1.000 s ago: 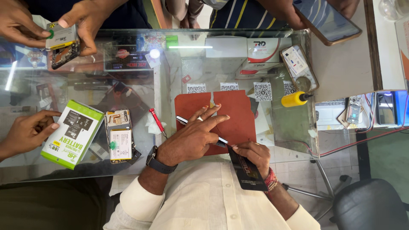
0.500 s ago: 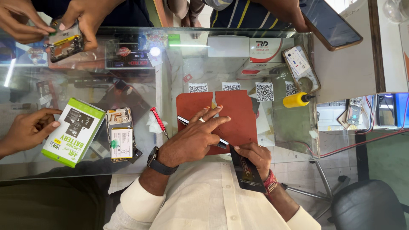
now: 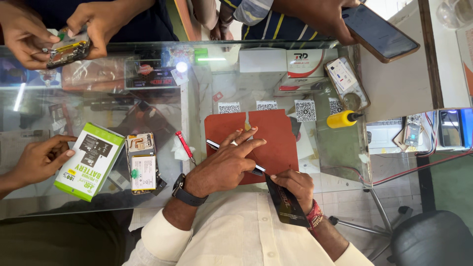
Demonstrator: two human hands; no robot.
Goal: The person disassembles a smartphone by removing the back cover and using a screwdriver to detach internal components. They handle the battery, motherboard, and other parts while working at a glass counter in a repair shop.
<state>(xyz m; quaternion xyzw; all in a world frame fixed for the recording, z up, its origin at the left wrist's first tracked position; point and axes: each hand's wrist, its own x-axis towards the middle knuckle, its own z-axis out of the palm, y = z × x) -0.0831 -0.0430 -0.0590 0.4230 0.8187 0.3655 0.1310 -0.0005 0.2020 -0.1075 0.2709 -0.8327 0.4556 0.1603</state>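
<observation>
A: Status at the red mat (image 3: 273, 143)?

B: Left hand (image 3: 221, 167) lies over the mat's near-left part, fingers spread flat, pressing down a thin dark tool with a silver end (image 3: 215, 144) that runs under the palm. Grip not closed on anything. Right hand (image 3: 294, 184) sits at the mat's near edge, pinching a black flat packet (image 3: 286, 204) that tilts down off the bench (image 3: 345, 157) toward the white shirt.

A: Risks?

B: My read: the packet hangs past the bench rim, held by fingertips only. If the pinch loosens, it drops into the lap. The tool is pinned, not gripped, so lifting the palm could let it roll on the glass.

A: Clutter?

B: Left of the mat: red screwdriver (image 3: 184, 146), a wad of white tissue, then an opened phone with its battery showing (image 3: 142, 163). Further left, another person's hand touches a green-and-white battery box (image 3: 89, 161). Right of the mat: yellow bottle with a black nozzle (image 3: 343, 118), near but apart.

A: Room to move?

B: Far side of the mat is open glass up to the printed code squares. Beyond that, other people's hands hold a stripped phone and a dark phone above the bench. Tightest side is left.
</observation>
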